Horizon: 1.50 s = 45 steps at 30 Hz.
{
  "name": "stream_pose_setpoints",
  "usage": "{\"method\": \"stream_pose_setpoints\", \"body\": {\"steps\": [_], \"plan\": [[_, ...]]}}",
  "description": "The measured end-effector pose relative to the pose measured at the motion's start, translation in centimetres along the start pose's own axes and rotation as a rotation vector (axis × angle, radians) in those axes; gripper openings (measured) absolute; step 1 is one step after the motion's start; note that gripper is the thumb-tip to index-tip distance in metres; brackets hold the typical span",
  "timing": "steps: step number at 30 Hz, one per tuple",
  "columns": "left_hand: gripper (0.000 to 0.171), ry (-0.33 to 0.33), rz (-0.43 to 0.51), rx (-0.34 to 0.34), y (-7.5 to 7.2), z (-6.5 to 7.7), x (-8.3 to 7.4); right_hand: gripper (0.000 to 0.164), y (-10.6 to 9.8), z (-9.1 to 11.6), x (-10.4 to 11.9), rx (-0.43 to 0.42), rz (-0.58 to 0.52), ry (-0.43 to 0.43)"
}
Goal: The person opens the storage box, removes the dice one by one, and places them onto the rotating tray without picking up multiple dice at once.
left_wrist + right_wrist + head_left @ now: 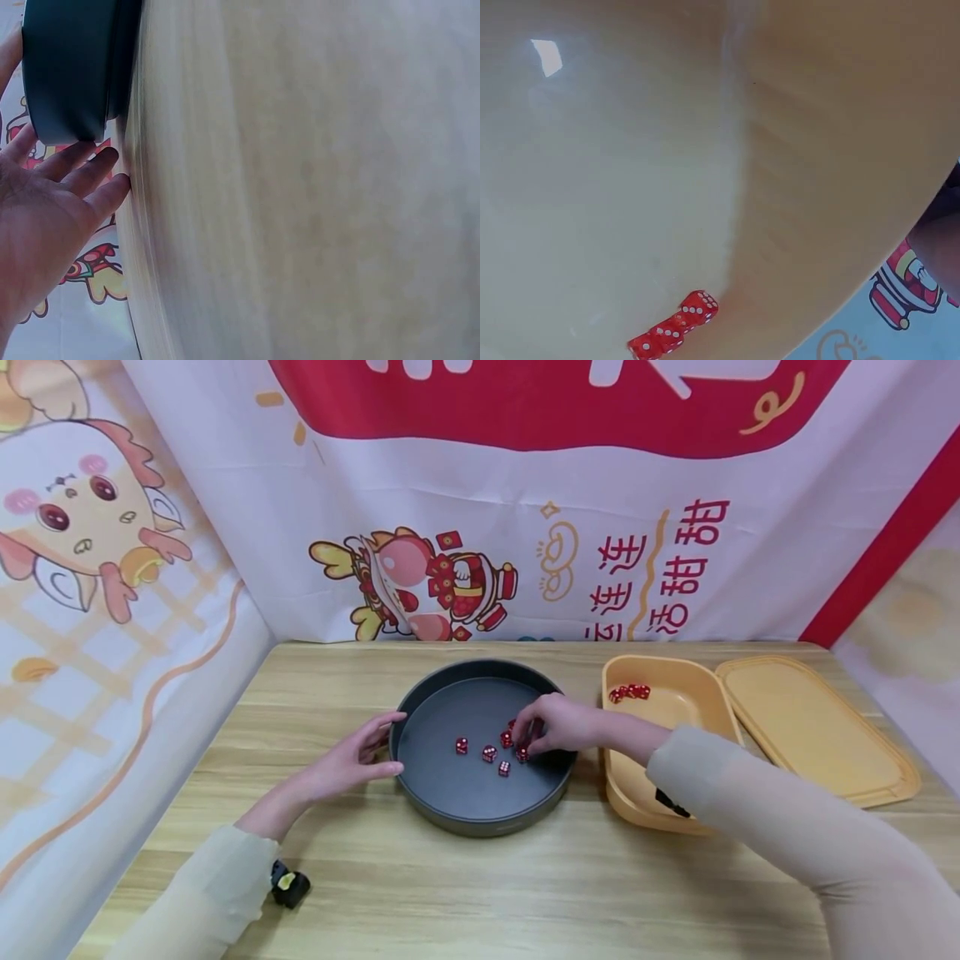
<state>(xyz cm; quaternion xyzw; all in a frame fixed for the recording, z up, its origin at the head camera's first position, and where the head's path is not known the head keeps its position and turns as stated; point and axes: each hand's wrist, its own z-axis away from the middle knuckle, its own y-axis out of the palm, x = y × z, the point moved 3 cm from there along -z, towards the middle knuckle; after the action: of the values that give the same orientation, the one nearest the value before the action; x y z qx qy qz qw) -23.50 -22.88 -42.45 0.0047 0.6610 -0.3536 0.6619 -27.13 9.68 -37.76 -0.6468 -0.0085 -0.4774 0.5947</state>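
Observation:
A round dark grey pan [435, 793] stands on the table with several red dice [489, 752] lying apart on its floor. At the pan's left side my left hand [348, 760] has its fingers spread and fairly straight, with fingertips and thumb against the wall. The left wrist view shows that palm [45, 217] beside the dark pan wall [67, 75]. My right hand [558, 724] reaches over the pan's right rim, its fingers curled down and pinching a red die [522, 752]. Other dice beside the fingertips are partly hidden by them.
Right of the pan is an orange-yellow plastic box [626, 806] beneath my right forearm. A row of red dice [667, 330] lies in its far left corner. The box's lid [825, 727] lies farther right. A printed cloth [480, 477] hangs behind the table.

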Motion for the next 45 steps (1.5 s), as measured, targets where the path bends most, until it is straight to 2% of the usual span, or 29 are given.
{"method": "stream_pose_setpoints", "body": {"steps": [10, 21, 26, 31, 36, 40, 45], "plan": [[0.071, 0.023, 0.009, 0.002, 0.2, 0.2, -0.3, 0.019, -1.6, 1.4, 0.2, -0.060, -0.047, -0.009], [0.071, 0.033, -0.014, -0.004, 0.2, 0.5, -0.4, 0.018, -4.3, 5.6, -0.3, -0.204, -0.036, 0.005], [0.071, 0.040, -0.019, -0.001, 0.2, 0.5, -0.5, 0.016, -5.1, 7.8, -1.5, -0.259, -0.051, -0.012], [0.071, 0.037, -0.026, -0.008, 0.1, 0.5, -0.5, 0.019, -6.1, 9.9, -3.0, -0.320, -0.063, 0.082], [0.071, 0.051, -0.026, -0.006, 0.1, 0.4, -0.6, 0.020, -7.1, 11.3, -4.8, -0.369, -0.005, 0.169], [0.073, 0.045, -0.031, -0.001, 0.1, 0.4, -0.7, 0.018, -7.3, 12.0, -6.2, -0.375, 0.030, 0.187], [0.072, 0.039, -0.027, -0.002, 0.3, 0.3, -0.8, 0.025, -7.0, 12.4, -8.0, -0.361, 0.049, 0.186]]}}
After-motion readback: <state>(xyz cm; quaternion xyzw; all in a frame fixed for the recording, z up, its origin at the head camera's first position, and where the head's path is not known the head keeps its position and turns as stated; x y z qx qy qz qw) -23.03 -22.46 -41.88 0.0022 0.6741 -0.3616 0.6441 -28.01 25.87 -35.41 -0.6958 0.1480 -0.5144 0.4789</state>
